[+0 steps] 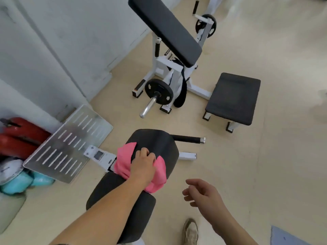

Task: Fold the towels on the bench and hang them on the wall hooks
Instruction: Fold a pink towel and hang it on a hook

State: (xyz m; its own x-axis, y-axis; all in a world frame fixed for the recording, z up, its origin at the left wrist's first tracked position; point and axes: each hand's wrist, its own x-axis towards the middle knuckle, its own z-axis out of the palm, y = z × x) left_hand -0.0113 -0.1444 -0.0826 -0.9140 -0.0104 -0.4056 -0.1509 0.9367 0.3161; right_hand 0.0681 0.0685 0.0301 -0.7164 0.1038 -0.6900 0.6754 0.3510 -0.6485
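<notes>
A pink towel (123, 161) lies crumpled across the black padded bench (159, 144) in the lower middle of the head view. My left hand (142, 164) rests on top of it, fingers curled into the cloth and gripping it. My right hand (201, 193) hovers to the right of the bench, apart from the towel, with fingers loosely spread and holding nothing. No wall hooks are in view.
A perforated metal footplate (69, 144) juts out left of the bench, with red (23, 137) and turquoise items (19, 183) behind it by the wall. A white weight machine (169, 68) with a plate and a black padded seat (233, 98) stand ahead. My shoe (191, 232) is below.
</notes>
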